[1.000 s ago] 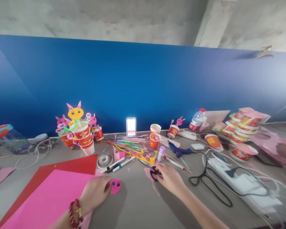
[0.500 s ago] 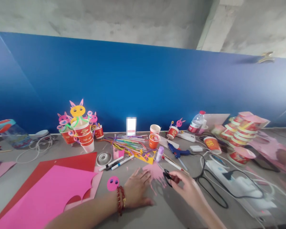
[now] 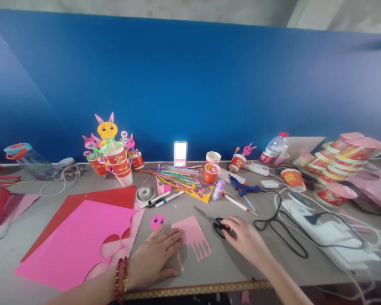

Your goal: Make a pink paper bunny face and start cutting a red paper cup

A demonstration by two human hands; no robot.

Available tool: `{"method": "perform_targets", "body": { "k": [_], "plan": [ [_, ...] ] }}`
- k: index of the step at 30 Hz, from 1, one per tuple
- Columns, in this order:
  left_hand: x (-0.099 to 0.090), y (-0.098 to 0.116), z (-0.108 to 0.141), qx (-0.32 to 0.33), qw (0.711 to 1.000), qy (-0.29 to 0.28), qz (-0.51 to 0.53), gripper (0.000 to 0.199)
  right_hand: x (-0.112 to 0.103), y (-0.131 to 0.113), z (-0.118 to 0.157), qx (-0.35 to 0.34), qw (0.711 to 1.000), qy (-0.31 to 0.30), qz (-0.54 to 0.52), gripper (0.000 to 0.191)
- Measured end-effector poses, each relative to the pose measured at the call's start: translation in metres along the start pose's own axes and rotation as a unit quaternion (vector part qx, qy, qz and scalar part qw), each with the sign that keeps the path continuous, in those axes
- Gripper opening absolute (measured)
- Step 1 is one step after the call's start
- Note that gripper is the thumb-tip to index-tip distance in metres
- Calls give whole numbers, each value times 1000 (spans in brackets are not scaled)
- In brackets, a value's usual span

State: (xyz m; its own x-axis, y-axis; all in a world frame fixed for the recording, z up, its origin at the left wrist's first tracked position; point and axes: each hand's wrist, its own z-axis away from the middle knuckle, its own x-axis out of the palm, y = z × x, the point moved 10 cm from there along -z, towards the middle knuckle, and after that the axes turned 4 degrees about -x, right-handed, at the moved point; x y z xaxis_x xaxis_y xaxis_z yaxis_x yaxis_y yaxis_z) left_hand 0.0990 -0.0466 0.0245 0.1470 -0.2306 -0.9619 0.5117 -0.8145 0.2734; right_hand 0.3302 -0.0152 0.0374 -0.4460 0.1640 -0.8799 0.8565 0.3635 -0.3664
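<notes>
My left hand (image 3: 154, 256) lies palm down on the table with its fingers spread, the fingertips at the left edge of a light pink paper (image 3: 192, 233) with strips cut along its lower side. A pink round face (image 3: 158, 222) with purple eyes is just above that hand. On the right, my right hand (image 3: 243, 237) has its fingers bent at the black handles of the scissors (image 3: 217, 225). The scissors lie on the table, blades toward the upper left, beside the pink paper.
At left lie a bright pink sheet (image 3: 73, 241) and a red sheet (image 3: 59, 216). Markers (image 3: 155, 199), pipe cleaners (image 3: 180, 176), a glue stick (image 3: 219, 189) and a blue glue gun (image 3: 243, 186) are further back. Decorated cups (image 3: 119, 167) stand back left; a power strip (image 3: 324, 233) is at right.
The view has tipped downward. My left hand has moved left, off most of the light pink paper. My right hand has lowered the scissors to the table.
</notes>
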Motion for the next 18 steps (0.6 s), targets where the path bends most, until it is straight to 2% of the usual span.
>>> {"method": "perform_targets", "body": {
  "k": [2,5,8,11,13,15,18],
  "plan": [
    [2,-1,1,-3,1000,4,-7,79,4,-6,-4,-15,999,-19,29,21],
    [3,1,1,-6,1000,26,-17,74,0,-16,-4,-29,998,-24,58,23],
    [2,10,-3,12,998,50,-18,73,0,-46,-6,-73,995,-45,51,27],
    [0,20,-10,30,997,66,-18,72,20,-87,-9,-156,981,-117,23,37],
    [0,22,-14,37,997,64,-26,73,38,-103,-10,-209,964,-164,10,46],
    [0,23,-14,44,996,59,-40,71,49,-98,-16,-213,960,-179,29,51],
    [-3,20,-9,45,994,75,-62,68,46,-75,-29,-164,974,-132,89,50]
  ]
}}
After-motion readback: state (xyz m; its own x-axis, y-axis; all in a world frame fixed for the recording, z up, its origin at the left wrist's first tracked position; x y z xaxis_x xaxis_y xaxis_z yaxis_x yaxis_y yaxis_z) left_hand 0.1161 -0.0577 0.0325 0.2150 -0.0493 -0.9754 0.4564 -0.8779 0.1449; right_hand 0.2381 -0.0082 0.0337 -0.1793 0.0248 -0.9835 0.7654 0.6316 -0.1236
